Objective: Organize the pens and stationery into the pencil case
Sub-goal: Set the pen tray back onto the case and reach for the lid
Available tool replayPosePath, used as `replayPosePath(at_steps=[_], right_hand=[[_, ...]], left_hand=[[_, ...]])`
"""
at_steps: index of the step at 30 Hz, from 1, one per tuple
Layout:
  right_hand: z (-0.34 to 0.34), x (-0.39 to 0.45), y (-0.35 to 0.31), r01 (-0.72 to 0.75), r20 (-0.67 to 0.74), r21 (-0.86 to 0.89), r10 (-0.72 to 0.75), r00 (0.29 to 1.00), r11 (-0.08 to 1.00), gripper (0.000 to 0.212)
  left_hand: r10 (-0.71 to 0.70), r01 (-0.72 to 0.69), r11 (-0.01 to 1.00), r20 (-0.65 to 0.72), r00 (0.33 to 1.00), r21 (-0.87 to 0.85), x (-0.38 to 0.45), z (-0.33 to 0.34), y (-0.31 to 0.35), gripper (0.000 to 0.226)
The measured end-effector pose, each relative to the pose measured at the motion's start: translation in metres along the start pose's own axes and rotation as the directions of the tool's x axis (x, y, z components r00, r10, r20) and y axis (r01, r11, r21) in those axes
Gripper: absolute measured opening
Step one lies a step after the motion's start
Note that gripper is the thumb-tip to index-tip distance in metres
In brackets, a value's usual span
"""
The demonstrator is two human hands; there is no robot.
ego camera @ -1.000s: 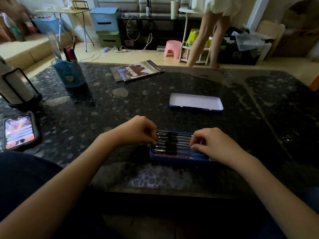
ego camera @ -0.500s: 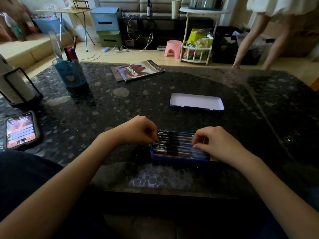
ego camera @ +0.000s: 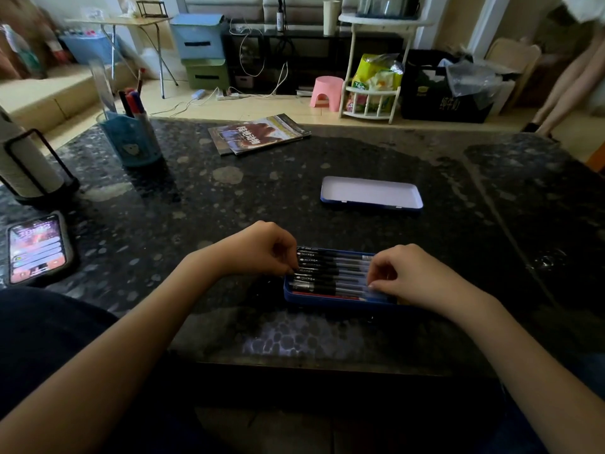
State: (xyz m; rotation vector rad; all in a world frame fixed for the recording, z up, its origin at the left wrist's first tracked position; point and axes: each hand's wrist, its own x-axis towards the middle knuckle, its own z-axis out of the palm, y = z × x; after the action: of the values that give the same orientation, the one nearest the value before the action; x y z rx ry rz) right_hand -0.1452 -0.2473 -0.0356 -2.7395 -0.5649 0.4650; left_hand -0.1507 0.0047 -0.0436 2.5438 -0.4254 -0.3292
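A blue pencil case (ego camera: 327, 299) lies open on the dark stone table, near its front edge. Several black pens (ego camera: 330, 273) lie side by side in it, with a red one along the near wall. My left hand (ego camera: 258, 249) has its fingers curled, and the fingertips pinch the cap ends of the pens at the case's left end. My right hand (ego camera: 412, 276), also with curled fingers, pinches the pens' clear barrels at the right end and hides that part of the case. The case's lid (ego camera: 371, 193) lies upside down further back, white inside.
A blue pen holder (ego camera: 132, 142) with markers and a ruler stands at the back left. A paper roll in a black stand (ego camera: 29, 165) and a lit phone (ego camera: 36, 249) sit at the left. A magazine (ego camera: 258, 134) lies at the table's far edge. A person's legs (ego camera: 569, 86) are at the far right.
Both hands stay on the pens with only slight finger shifts. The person in the background has walked from the middle to the far right.
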Motion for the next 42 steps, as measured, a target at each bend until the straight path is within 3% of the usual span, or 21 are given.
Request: replayPosePath(at_steps=[4, 13, 26, 42], right_hand=[[-0.0046, -0.0013, 0.001, 0.009, -0.014, 0.002, -0.009, 1.0, 1.0, 0.011], [-0.0067, -0.0056, -0.0036, 0.014, 0.104, -0.072, -0.007, 0.995, 0.997, 0.008], [-0.0086, -0.0092, -0.003, 0.027, 0.02, -0.045, -0.026, 0.999, 0.999, 0.016], [-0.0012, -0.0057, -0.0031, 0.045, 0.027, 0.02, -0.045, 0.999, 0.999, 0.022]], left_hand=[[0.008, -0.008, 1.0, 0.01, 1.0, -0.005, -0.0011, -0.0011, 0.0008, 0.014], [0.018, -0.018, 1.0, 0.015, 1.0, -0.009, -0.0011, -0.001, 0.0021, 0.019], [0.017, -0.016, 1.0, 0.024, 1.0, -0.016, -0.0022, -0.0016, 0.0026, 0.015], [0.053, -0.051, 0.997, 0.03, 0.998, -0.059, -0.0036, 0.001, 0.0066, 0.01]])
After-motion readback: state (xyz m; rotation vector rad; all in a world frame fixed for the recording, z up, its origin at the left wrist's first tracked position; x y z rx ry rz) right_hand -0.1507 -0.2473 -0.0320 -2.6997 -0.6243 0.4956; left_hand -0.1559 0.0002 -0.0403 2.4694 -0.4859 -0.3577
